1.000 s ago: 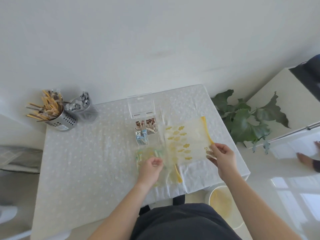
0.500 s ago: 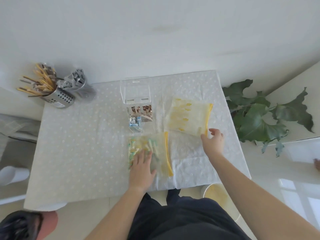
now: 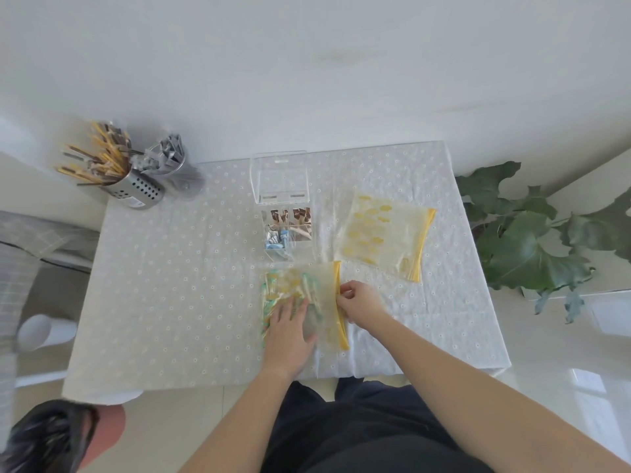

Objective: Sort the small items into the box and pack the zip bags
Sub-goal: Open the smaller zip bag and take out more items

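Closing filled zip bag (image 3: 322,285), lower middle of frame, on tabletop (image 3: 170,285). Left grip (image 3: 290,327) lies flat on bag, fingers straight, pressing down over small green and yellow things inside. Right grip (image 3: 362,303) pinches yellow zip strip (image 3: 343,336) at bag's right edge. Looks like sealing step. Next move, I think: slide pinch along strip to its end, hold bag flat. Second zip bag (image 3: 382,237) lies right of middle, apart. Clear box (image 3: 300,250), lid up, sits just above filled bag.

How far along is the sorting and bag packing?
Done: the clear box holds brown and blue items, lid open. In hand: left hand presses the filled zip bag flat while right hand pinches its yellow zip strip, apparently sealing it. Left: the second zip bag lies flat farther right, seemingly empty.
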A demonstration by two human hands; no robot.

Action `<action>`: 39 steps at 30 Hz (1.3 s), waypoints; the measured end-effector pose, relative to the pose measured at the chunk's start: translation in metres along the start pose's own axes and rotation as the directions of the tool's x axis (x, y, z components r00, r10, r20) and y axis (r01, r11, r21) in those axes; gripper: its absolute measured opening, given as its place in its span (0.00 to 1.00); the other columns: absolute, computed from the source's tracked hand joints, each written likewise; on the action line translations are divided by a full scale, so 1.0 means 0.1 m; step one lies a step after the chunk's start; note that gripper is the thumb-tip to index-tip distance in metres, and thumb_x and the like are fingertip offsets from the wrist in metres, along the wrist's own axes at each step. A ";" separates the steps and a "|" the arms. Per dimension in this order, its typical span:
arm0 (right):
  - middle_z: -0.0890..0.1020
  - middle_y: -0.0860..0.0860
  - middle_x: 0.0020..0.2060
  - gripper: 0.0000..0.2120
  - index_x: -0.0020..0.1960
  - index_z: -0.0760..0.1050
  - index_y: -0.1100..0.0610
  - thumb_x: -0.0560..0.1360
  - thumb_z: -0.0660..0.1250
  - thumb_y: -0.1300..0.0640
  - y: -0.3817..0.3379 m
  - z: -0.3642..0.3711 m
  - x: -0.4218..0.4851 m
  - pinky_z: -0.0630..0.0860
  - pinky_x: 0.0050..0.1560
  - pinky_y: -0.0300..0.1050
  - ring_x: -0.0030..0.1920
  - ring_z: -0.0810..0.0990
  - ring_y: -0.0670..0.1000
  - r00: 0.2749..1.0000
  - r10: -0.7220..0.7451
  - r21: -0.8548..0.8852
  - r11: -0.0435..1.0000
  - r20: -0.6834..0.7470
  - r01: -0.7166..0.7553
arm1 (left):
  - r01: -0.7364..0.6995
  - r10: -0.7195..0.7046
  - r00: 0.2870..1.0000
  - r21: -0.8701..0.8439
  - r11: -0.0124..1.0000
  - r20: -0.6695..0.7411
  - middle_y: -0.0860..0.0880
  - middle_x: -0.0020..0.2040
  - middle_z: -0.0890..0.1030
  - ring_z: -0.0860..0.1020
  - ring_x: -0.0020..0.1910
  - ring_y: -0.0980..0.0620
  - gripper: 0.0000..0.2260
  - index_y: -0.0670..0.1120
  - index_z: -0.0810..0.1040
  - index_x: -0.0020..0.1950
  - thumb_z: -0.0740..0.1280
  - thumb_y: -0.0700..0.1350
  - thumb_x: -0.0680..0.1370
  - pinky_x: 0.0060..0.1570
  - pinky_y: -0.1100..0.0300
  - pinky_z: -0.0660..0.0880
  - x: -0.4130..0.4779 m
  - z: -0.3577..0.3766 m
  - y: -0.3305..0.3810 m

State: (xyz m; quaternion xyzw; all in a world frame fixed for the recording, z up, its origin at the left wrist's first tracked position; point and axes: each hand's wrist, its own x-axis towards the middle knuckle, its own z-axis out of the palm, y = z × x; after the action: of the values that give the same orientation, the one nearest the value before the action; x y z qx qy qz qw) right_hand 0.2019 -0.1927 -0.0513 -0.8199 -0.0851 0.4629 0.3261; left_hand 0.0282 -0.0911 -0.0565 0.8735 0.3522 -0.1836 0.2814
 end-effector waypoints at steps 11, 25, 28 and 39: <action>0.79 0.49 0.35 0.09 0.46 0.79 0.57 0.78 0.69 0.52 -0.27 0.05 -0.27 0.69 0.31 0.38 0.30 0.73 0.46 0.981 -0.193 -0.096 0.976 0.012 0.193 | 0.131 -0.136 0.990 -0.640 0.757 0.042 0.58 0.73 0.75 0.73 0.72 0.56 0.23 0.57 0.77 0.72 0.71 0.61 0.78 0.69 0.46 0.76 -0.01 -0.50 0.12; 0.80 0.44 0.41 0.06 0.48 0.79 0.49 0.78 0.63 0.52 -1.03 0.36 -1.13 0.75 0.41 0.42 0.36 0.75 0.44 0.898 -0.438 -0.304 0.850 0.046 0.430 | -0.128 -0.062 0.961 -0.635 0.762 -0.268 0.58 0.56 0.83 0.83 0.38 0.58 0.21 0.58 0.79 0.56 0.70 0.32 0.73 0.37 0.67 0.77 -0.41 -1.69 -0.05; 0.80 0.43 0.42 0.05 0.48 0.77 0.49 0.78 0.62 0.53 -1.09 0.40 -1.20 0.76 0.41 0.43 0.36 0.74 0.41 0.876 -0.481 -0.370 0.812 0.014 0.452 | -0.170 -0.036 0.941 -0.564 0.808 -0.336 0.58 0.51 0.82 0.81 0.36 0.56 0.21 0.60 0.75 0.51 0.70 0.33 0.72 0.35 0.62 0.76 -0.53 -1.78 -0.12; 0.78 0.43 0.46 0.11 0.54 0.77 0.50 0.78 0.61 0.62 -1.32 0.33 -1.44 0.76 0.42 0.43 0.37 0.75 0.44 0.807 -0.587 -0.477 0.727 -0.058 0.494 | -0.353 0.209 0.799 -0.159 0.922 -0.564 0.60 0.60 0.80 0.76 0.61 0.55 0.16 0.54 0.75 0.42 0.68 0.31 0.75 0.53 0.60 0.76 -0.72 -1.93 -0.25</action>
State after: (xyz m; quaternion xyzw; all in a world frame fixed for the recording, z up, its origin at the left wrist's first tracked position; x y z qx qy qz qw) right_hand 0.1160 -0.1392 0.1188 -0.8534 -0.3895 0.2283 0.2605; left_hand -0.0157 0.0066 0.1208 0.8885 0.3026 0.1593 0.3061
